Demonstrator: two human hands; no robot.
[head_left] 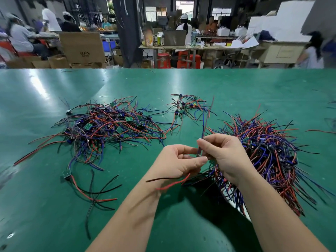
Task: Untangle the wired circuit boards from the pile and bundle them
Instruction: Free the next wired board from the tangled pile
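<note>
Dense heap (269, 151) crowds right hand (223, 157) pinching a wire (204, 124); looser pile (109, 124) lies left.

Loose pile (107, 124) left, bundled heap (269, 151) right, small tangle (189, 106) behind, on table (181, 82)

Shiny green work table (236, 84) up front. Behind it there's a big cardboard box (82, 47) on the left, a dark pillar (127, 28), red plastic stools (162, 60) under a cluttered bench with a laptop (175, 38), and white boxes (283, 20) stacked far right.
</note>
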